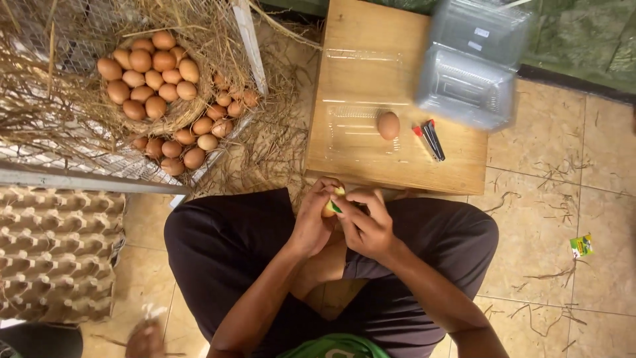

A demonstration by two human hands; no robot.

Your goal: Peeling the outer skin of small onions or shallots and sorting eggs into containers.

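While both hands (341,215) clasp it, the egg (329,209) shows tan (green-yellow sticker on top).

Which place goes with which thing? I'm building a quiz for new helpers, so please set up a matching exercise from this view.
Things:
1. single brown egg
2. stacked grey cardboard egg trays
3. clear plastic egg boxes
4. heap of brown eggs

Places:
A. in the straw nest
B. low wooden table's far right corner
C. floor, far left
D. on the open clear tray beside the markers

Pairs: 1-D, 2-C, 3-B, 4-A
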